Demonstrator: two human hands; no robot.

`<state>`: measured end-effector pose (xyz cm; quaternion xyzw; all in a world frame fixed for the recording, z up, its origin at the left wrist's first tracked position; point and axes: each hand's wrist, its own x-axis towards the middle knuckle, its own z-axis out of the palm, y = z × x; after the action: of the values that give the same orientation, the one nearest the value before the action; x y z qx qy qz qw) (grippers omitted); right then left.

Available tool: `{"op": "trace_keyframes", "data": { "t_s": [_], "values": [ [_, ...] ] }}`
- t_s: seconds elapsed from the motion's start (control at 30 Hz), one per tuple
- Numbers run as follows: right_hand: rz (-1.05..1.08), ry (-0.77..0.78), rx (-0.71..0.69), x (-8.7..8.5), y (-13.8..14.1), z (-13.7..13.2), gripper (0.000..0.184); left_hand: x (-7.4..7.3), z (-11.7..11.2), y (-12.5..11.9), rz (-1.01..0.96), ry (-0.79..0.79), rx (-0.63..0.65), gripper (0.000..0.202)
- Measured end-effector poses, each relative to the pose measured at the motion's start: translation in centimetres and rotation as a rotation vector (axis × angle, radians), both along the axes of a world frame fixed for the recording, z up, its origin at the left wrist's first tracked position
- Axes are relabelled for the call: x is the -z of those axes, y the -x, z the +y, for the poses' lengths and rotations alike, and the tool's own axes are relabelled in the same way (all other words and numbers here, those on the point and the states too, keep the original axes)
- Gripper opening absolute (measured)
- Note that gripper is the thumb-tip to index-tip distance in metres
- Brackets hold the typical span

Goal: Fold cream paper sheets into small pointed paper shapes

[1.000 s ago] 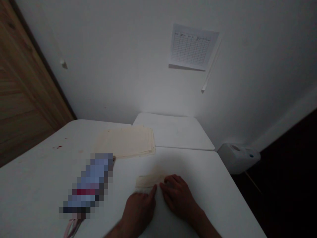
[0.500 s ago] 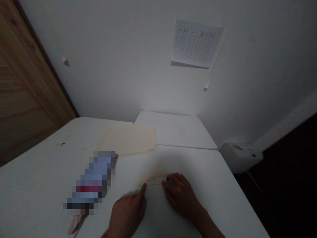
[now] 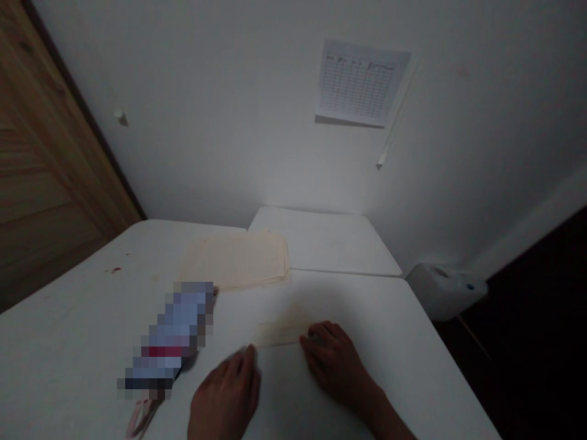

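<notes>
A small cream strip of folded paper (image 3: 277, 333) lies on the white table (image 3: 82, 342) in front of me. My right hand (image 3: 332, 360) rests palm down with its fingertips on the strip's right end, fingers stretched flat. My left hand (image 3: 227, 394) lies flat on the table just left of and below the strip, fingers together and extended, its fingertips close to the strip's left corner; whether they touch it is unclear. Neither hand holds anything.
A stack of cream sheets (image 3: 238, 260) lies further back. A blurred-out object (image 3: 172, 336) with a pink strap sits to the left. A second white table (image 3: 325, 241) abuts behind. A printed chart (image 3: 360, 82) hangs on the wall; a white container (image 3: 444, 290) stands at right.
My left hand has slid leftward and back toward me, away from my right hand. The right hand has stayed on the strip's right end.
</notes>
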<state>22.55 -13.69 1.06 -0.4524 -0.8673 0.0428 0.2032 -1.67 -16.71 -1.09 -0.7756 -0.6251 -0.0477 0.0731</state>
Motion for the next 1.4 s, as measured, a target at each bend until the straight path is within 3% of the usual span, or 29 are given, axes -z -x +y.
{"op": "trace_keyframes", "data": {
  "t_s": [0.17, 0.3, 0.47, 0.7, 0.97, 1.17, 1.27, 1.4],
  "values": [
    [0.0, 0.007, 0.004, -0.1, 0.0, 0.0, 0.025, 0.7, 0.6, -0.3, -0.032, -0.364, 0.318, 0.037],
    [0.016, 0.001, 0.001, 0.0, 0.1, 0.0, 0.024, 1.5, 0.2, -1.1, -0.061, -0.392, 0.372, 0.034],
    [0.007, 0.016, 0.005, -0.1, 0.1, 0.0, 0.022, 1.3, 0.8, -2.7, -0.073, -0.323, 0.565, 0.045],
    [-0.003, 0.015, 0.014, 0.0, 0.2, 0.1, 0.023, 0.3, 2.6, -3.6, -0.111, -0.125, 0.535, 0.061],
    [-0.006, -0.012, 0.032, 0.1, 0.0, -0.2, 0.024, 0.9, 1.4, -1.1, -0.128, -0.159, 0.403, 0.067],
    [-0.033, -0.031, 0.075, 0.5, 0.8, -0.5, 0.024, 1.1, 1.1, -0.4, -0.11, -0.192, 0.387, 0.068],
    [-0.033, 0.0, 0.057, 0.6, 1.9, -0.9, 0.036, 1.2, 1.1, -0.5, -0.083, -0.205, 0.392, 0.069],
    [-0.082, 0.082, -0.109, 0.1, 2.8, -1.3, 0.058, 1.4, 1.1, -0.4, -0.073, -0.216, 0.386, 0.069]
  ]
}}
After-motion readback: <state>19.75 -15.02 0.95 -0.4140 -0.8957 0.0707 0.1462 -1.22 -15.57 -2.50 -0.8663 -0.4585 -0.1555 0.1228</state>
